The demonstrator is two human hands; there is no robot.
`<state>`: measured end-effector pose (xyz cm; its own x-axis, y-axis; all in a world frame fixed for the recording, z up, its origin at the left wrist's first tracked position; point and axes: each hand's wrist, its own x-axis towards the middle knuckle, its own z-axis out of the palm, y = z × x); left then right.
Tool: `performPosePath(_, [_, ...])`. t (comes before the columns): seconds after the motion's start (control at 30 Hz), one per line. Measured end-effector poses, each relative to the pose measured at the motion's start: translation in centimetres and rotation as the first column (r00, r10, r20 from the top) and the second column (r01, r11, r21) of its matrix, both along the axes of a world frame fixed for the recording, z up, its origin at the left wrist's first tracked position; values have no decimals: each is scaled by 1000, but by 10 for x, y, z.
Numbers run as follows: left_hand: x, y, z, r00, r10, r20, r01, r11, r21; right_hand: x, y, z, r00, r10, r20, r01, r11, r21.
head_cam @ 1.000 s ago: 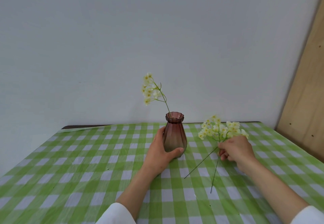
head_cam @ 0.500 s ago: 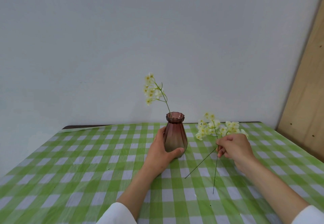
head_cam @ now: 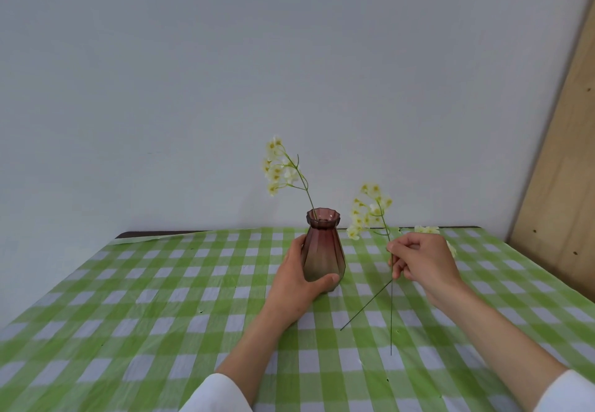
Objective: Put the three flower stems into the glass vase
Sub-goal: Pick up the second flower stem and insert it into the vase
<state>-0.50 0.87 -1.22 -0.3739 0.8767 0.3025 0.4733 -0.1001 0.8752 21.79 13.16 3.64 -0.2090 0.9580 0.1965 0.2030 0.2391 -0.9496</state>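
A ribbed purple glass vase (head_cam: 323, 244) stands upright on the green checked tablecloth (head_cam: 154, 299). One stem of pale yellow flowers (head_cam: 277, 166) is in it and leans left. My left hand (head_cam: 297, 278) wraps the vase's lower body. My right hand (head_cam: 421, 260) pinches a second flower stem (head_cam: 370, 208), raised nearly upright to the right of the vase, its thin end hanging down to the cloth. A third stem (head_cam: 367, 305) lies on the cloth; its blossoms (head_cam: 426, 229) peek out behind my right hand.
A pale wall rises just behind the table's far edge (head_cam: 154, 234). A wooden board (head_cam: 560, 170) leans at the right side. White sleeves cover both forearms at the bottom of the view.
My right hand has lifted one stem off the cloth and tilted it upright, its flowers rising. The left hand and vase have stayed put.
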Motion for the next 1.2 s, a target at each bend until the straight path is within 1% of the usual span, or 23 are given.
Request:
performPosePath(0.2, [0,0,1,1000,-1,2,1,1000,-3,-9,-2,20,999,43,-18,-42,997,61])
performPosePath(0.43, [1,0,1,1000,2,-8,-2,1000,-1,-20,-5,51,998,55,15,-57,981,186])
performPosePath(0.77, [2,0,2,1000,10,-8,-10,1000,-3,-45,-11,92,995,90,-38,-75,950,302])
performPosePath(1.2, [1,0,1,1000,17,-22,-17,1000,-15,-73,-5,141,993,58,-101,-15,922,387])
